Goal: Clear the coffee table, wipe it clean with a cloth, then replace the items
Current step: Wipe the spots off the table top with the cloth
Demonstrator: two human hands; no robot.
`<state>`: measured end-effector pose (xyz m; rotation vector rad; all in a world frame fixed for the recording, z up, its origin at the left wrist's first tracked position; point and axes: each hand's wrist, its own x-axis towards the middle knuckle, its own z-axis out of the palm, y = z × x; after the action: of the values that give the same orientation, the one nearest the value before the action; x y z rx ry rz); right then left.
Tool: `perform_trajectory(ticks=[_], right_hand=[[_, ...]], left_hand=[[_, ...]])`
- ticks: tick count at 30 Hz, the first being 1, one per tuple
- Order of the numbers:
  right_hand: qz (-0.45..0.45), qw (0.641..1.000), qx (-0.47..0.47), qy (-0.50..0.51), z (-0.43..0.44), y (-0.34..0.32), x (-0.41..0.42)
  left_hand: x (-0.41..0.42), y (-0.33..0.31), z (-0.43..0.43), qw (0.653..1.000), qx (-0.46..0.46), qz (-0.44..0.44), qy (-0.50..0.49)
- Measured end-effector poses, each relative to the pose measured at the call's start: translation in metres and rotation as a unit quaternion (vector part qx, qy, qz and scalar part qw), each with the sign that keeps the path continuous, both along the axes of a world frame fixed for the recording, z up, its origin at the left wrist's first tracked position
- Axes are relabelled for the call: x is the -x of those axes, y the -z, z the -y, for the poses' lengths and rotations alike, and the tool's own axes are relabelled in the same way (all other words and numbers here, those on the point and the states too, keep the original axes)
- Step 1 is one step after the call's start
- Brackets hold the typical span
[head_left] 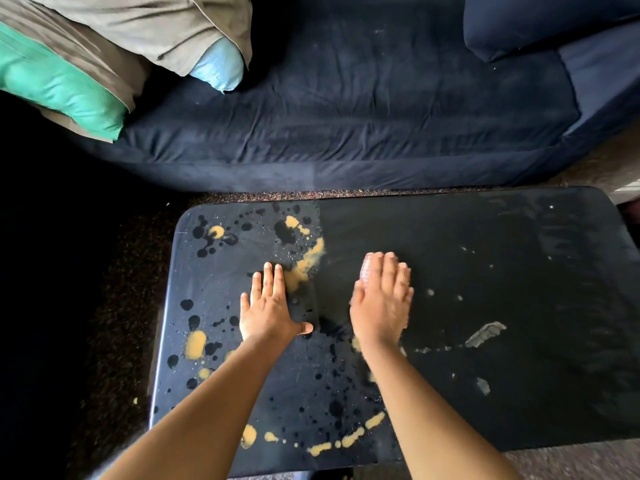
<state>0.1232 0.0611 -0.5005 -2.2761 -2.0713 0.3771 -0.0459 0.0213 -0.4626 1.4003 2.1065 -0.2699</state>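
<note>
The black coffee table (pixel 519 258) fills the lower half of the head view. Its left half is spattered with yellow blotches (pixel 304 265) and dark wet drops (pixel 284 232). My left hand (pixel 268 306) lies flat on the top with fingers spread, its fingertips at the edge of a yellow smear. My right hand (pixel 381 299) is blurred and presses down on a small pinkish cloth (pixel 365 271); only the cloth's far left edge shows past my fingers. No other items stand on the table.
Pale grey smears (pixel 485 334) mark the table's right half. A dark blue sofa (pixel 346 116) runs along behind the table, with green, brown and light blue pillows (pixel 62 81) at its left end. Speckled carpet (pixel 117 306) surrounds the table.
</note>
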Motion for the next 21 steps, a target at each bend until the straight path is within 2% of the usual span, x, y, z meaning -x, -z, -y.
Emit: perform_trajectory(ticks=[2, 4, 6, 8, 10, 13, 15, 18, 19, 21], right_hand=[[-0.011, 0.993, -0.02, -0.114, 0.023, 0.001, 0.02], [-0.01, 0.972, -0.028, -0.234, 0.041, 0.001, 0.025], [0.005, 0.96, -0.022, -0.28, 0.038, 0.0, 0.007], [0.03, 0.973, -0.003, -0.229, 0.029, 0.004, -0.021], [0.043, 0.991, 0.011, -0.124, 0.022, 0.007, -0.042], [0.03, 0.999, -0.001, -0.034, 0.031, 0.004, -0.026], [0.0, 0.996, -0.017, -0.087, 0.048, 0.002, 0.001], [-0.007, 0.967, -0.021, -0.255, 0.072, 0.001, 0.01], [-0.003, 0.962, -0.019, -0.271, 0.071, 0.001, 0.001], [0.022, 0.972, -0.01, -0.235, 0.067, 0.003, -0.025]], left_hand=[[0.0, 0.0, 0.0, 1.0, -0.003, 0.001, -0.002], [0.0, 0.0, 0.0, 1.0, -0.006, 0.0, -0.004], [0.0, 0.001, 0.002, 1.0, -0.008, 0.001, -0.004], [0.001, 0.001, 0.003, 1.0, -0.01, 0.002, -0.004], [0.001, 0.001, 0.004, 1.0, -0.012, 0.002, -0.003], [0.001, 0.003, 0.006, 1.0, -0.013, -0.002, -0.003], [0.0, 0.003, 0.007, 1.0, -0.017, 0.0, -0.006], [-0.009, 0.001, 0.018, 0.998, -0.058, -0.001, -0.015], [-0.014, 0.0, 0.025, 0.997, -0.078, -0.002, -0.02], [-0.023, -0.003, 0.045, 0.995, -0.1, -0.003, -0.032]])
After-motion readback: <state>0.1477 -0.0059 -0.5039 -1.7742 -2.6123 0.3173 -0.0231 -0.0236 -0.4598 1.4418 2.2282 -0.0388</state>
